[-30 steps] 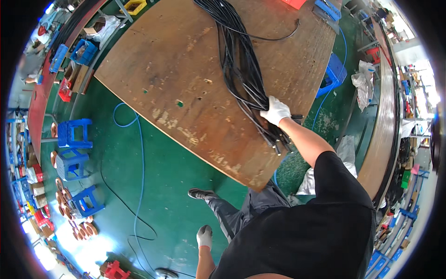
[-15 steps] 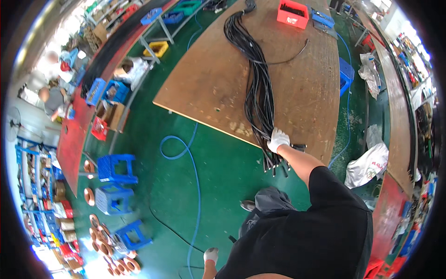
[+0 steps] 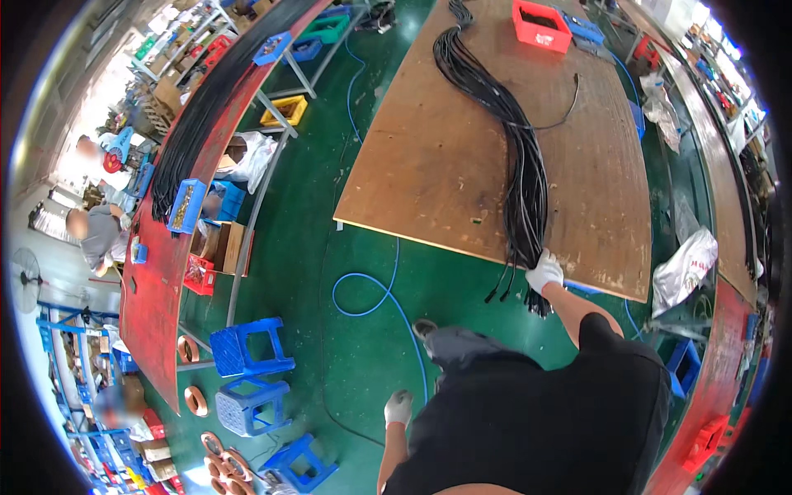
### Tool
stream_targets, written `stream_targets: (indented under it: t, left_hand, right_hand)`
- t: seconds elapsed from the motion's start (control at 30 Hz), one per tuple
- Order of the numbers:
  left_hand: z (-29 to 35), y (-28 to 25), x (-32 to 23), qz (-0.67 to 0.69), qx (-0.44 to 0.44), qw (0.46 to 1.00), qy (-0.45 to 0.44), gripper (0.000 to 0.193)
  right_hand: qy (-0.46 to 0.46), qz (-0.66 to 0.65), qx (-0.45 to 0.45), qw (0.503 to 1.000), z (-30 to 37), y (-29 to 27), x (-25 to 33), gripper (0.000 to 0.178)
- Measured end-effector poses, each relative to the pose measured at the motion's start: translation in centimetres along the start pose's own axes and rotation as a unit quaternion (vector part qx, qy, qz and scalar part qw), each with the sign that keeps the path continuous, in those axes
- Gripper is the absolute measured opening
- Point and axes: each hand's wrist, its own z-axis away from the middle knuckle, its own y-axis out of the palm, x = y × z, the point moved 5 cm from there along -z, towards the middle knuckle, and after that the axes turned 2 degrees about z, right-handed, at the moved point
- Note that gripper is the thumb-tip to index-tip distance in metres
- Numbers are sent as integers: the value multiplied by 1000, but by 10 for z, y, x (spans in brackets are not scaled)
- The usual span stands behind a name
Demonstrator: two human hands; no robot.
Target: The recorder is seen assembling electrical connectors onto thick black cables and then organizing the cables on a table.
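My right hand (image 3: pixel 545 271), in a white glove, grips a long bundle of black cables (image 3: pixel 529 177) near its end, at the table's near edge. The cable ends (image 3: pixel 538 304) hang past that edge below my fingers, and a couple splay to the left. The rest of the bundle runs back across the brown wooden table (image 3: pixel 412 165), narrowing at the far end. One cable curves away to the right. My left hand (image 3: pixel 398 407), also gloved, hangs low over the green floor with its fingers curled, and nothing shows in it.
A red bin (image 3: pixel 541 26) stands at the table's far side. A blue air hose (image 3: pixel 363 313) loops on the floor. Blue stools (image 3: pixel 252 346) and copper-coloured coils (image 3: pixel 195 401) are on the left, beside a red bench (image 3: pixel 157 280) bearing more black cables. A white sack (image 3: pixel 685 272) lies right.
The view has shifted, so the table and bundle appear farther right. My right hand keeps its grip; the short ends that stuck out to its right now hang down. My left hand appears higher.
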Motion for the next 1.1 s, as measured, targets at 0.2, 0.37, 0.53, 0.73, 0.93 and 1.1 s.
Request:
stream_targets:
  t: [0.2, 0.37, 0.53, 0.73, 0.93, 1.1]
  left_hand:
    - [-53, -156, 5, -108, 52, 991, -54, 48]
    - [-140, -285, 6, 18, 7, 995, -97, 43]
    - [-282, -415, 35, -282, 24, 959, -9, 43]
    - [-435, -518, -177, -446, 110, 853, 248, 43]
    - [-581, -588, -310, -177, 45, 978, 101, 36]
    - [-692, -549, -411, -325, 143, 909, 217, 40]
  right_hand:
    - [156, -6, 65, 986, -1, 3, 97, 81]
    - [283, -44, 48, 957, -9, 15, 140, 86]
    - [300, 7, -43, 953, -12, -13, 291, 95]
    - [154, -66, 45, 985, -23, 42, 416, 86]
    - [160, -29, -53, 985, -66, 71, 542, 81]
    - [136, -61, -236, 960, -157, 58, 554, 62]
